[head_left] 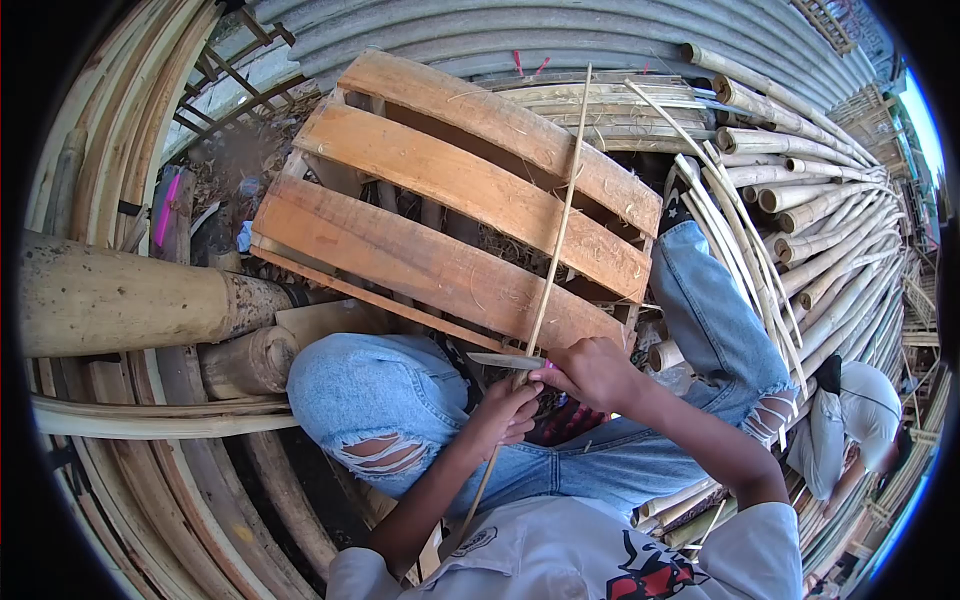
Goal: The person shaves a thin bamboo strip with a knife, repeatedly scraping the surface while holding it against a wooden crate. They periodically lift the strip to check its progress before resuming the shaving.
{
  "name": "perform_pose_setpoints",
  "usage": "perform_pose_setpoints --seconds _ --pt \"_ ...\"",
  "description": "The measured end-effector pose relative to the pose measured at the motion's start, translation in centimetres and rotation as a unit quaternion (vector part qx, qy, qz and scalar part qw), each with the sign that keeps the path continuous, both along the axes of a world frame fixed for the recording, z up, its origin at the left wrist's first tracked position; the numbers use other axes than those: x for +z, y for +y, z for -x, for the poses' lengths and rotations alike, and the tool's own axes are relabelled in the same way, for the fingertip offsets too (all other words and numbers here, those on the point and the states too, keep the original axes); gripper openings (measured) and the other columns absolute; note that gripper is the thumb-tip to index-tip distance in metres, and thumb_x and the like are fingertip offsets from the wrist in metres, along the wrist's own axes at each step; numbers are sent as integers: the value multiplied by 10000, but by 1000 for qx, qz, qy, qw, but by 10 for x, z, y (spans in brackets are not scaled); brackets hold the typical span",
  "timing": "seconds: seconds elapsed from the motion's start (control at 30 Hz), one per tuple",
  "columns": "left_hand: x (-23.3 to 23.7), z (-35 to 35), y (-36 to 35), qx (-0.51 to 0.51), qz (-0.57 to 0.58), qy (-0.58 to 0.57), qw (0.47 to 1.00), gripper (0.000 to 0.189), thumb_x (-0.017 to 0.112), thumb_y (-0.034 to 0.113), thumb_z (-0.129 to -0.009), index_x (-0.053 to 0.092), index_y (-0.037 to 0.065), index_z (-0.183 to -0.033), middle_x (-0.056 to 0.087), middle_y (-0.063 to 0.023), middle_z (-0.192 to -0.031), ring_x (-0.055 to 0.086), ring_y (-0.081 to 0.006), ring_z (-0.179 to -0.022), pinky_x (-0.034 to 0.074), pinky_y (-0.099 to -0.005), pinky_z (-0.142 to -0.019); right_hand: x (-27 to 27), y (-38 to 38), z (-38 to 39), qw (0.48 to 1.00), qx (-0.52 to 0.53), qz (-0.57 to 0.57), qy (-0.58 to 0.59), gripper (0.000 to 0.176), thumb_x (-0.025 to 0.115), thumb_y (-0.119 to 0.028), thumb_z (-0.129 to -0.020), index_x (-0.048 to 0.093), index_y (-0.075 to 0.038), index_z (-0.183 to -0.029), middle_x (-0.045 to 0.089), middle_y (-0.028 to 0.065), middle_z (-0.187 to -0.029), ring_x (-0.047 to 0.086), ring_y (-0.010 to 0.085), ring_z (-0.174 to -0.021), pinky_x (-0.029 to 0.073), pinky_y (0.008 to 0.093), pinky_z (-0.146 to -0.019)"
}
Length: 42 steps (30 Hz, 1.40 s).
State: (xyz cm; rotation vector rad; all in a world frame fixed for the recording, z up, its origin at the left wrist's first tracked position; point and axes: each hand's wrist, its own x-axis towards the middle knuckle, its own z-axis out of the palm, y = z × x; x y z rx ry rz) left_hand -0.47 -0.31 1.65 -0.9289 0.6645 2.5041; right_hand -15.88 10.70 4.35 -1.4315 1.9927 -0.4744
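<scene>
A long thin bamboo strip [562, 215] runs from my lap up across the slatted wooden crate [420, 215]. My left hand [503, 413] is closed around its lower part, and the tail end passes down toward my shirt. My right hand [597, 373] grips a knife, with a bit of pink showing at the handle. The knife's blade [497, 360] points left and lies against the strip, just above my left fingers. Both hands are close together between my bent knees. Thin shavings lie on the crate's slats.
A thick bamboo pole [130, 300] juts in from the left above split bamboo lengths [190, 480]. Stacked bamboo poles [810, 215] fill the right side, with loose strips [740, 220] by my leg. Another person [845, 425] is at the lower right. Corrugated sheeting [480, 40] stands behind.
</scene>
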Motion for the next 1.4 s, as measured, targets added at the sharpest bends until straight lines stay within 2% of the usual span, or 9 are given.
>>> perform_pose_setpoints --seconds 0.23,0.33,0.43,0.5,0.53,0.6,0.7,0.93,1.4 --pt "-8 -4 3 -10 6 15 1000 210 479 240 -948 367 159 -790 295 77 -510 255 -18 -350 164 -189 -295 -21 -14 100 969 -153 31 193 512 461 -433 -924 578 -19 -647 512 187 -513 543 382 -522 418 452 -472" --pt "-7 -4 2 0 2 18 1000 225 474 236 -951 356 155 -778 297 77 -514 257 -15 -351 156 -191 -293 -17 -16 104 973 -92 84 194 510 454 -431 -929 593 -14 -670 510 190 -511 549 386 -533 432 448 -504" --pt "-15 -4 8 -1 66 10 998 210 472 232 -953 395 134 -784 320 76 -524 300 -10 -373 186 -194 -317 6 -13 58 995 -21 -55 76 500 497 -442 -903 599 1 -697 545 207 -567 568 392 -575 449 451 -561" --pt "-28 -5 15 -33 258 32 965 199 497 211 -933 479 45 -826 461 -41 -554 464 -143 -429 348 -286 -394 16 -7 21 994 30 -90 50 439 563 -392 -861 601 15 -700 567 213 -597 586 392 -609 465 448 -597" --pt "-28 -6 17 -35 254 30 966 199 497 211 -933 479 45 -826 461 -41 -554 464 -143 -429 348 -286 -394 16 -4 7 991 44 -116 44 391 599 -354 -831 611 16 -704 583 213 -613 600 389 -629 479 443 -615" --pt "-28 -5 20 -53 475 81 875 224 517 174 -903 522 -50 -892 573 -216 -695 593 -352 -642 446 -406 -587 0 7 -11 991 -7 -128 30 335 607 -303 -802 613 15 -696 589 222 -628 606 388 -647 486 443 -630" --pt "-20 -1 20 -70 553 86 826 240 520 143 -881 516 -92 -928 577 -307 -833 564 -462 -836 437 -473 -714 -10 16 -19 990 -79 -113 2 207 600 -190 -738 616 8 -681 587 237 -638 609 390 -664 488 454 -637" --pt "-15 -1 20 -137 581 68 799 265 503 168 -884 506 -65 -1010 560 -334 -853 515 -498 -861 409 -525 -721 -22 9 -25 984 -78 -72 144 185 589 -190 -690 606 -18 -623 585 210 -589 608 359 -548 488 441 -524" --pt "-36 12 15 -33 604 110 789 270 487 168 -871 490 -72 -994 536 -306 -734 535 -479 -764 406 -489 -669 -28 -11 1 969 -84 -36 230 193 611 -243 -700 634 -68 -621 602 188 -592 618 325 -527 488 407 -489"
